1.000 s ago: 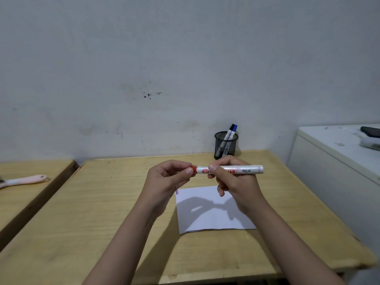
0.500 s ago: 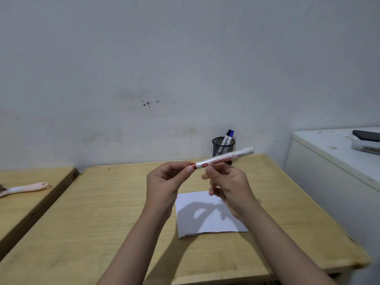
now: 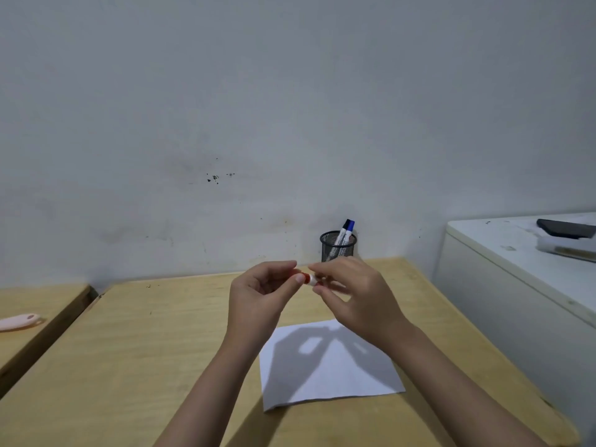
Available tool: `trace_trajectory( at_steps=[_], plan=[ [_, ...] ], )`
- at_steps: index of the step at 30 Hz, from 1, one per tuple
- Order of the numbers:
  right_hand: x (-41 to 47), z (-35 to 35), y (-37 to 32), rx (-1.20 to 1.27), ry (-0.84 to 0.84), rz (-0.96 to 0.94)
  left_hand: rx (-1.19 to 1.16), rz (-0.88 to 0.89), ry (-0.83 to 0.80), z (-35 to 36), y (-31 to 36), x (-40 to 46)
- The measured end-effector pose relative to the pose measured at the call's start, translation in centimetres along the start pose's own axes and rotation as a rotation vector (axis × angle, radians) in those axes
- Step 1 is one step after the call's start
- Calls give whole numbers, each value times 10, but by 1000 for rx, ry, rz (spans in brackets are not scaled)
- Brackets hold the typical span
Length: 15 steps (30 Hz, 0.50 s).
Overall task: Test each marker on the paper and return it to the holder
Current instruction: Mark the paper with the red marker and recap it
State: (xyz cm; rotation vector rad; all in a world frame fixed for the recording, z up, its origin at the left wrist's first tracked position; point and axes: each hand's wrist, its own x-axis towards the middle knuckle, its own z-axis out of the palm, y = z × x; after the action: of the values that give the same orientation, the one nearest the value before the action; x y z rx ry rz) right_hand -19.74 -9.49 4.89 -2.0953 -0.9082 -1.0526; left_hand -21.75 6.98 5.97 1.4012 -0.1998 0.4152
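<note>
Above the wooden table [image 3: 161, 366], both hands hold a white marker with a red cap [image 3: 310, 279]. My left hand [image 3: 261, 301] pinches the red cap end. My right hand [image 3: 351, 295] wraps the white barrel, hiding most of it. A white sheet of paper [image 3: 329, 366] lies on the table below the hands. A black mesh holder [image 3: 338, 246] stands at the table's back edge against the wall, with two markers [image 3: 345, 230] in it, one capped blue and one black.
A white cabinet [image 3: 516, 285] stands right of the table, with a dark flat object [image 3: 566, 228] and a pale case [image 3: 567, 248] on top. A second wooden table [image 3: 32, 304] at the left carries a pink object [image 3: 19, 321]. The wall is close behind.
The marker has swung from lying sideways to pointing away, so my right hand now covers most of its barrel. Both hands stay on it and have drawn closer together.
</note>
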Motion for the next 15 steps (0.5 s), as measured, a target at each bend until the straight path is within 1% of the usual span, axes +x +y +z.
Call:
trace_trajectory(
  at_steps=[2,4,8,11,13,15],
  plan=[
    [6,-3,11,8,13,26,11,-1,-16,4,-2,10],
    [17,-9,27,46,85,108,38,-32,-32,8,-8,22],
    [52,-24,70,167,376,342,198,-73,-89,19,-29,57],
    [77,-25,109,177,525,480,347,-65,-117,34,-53,88],
    [86,-17,134,156,548,534,419,-70,-129,46,-70,108],
    [90,-4,154,125,501,574,470,-74,-133,57,-87,125]
  ],
)
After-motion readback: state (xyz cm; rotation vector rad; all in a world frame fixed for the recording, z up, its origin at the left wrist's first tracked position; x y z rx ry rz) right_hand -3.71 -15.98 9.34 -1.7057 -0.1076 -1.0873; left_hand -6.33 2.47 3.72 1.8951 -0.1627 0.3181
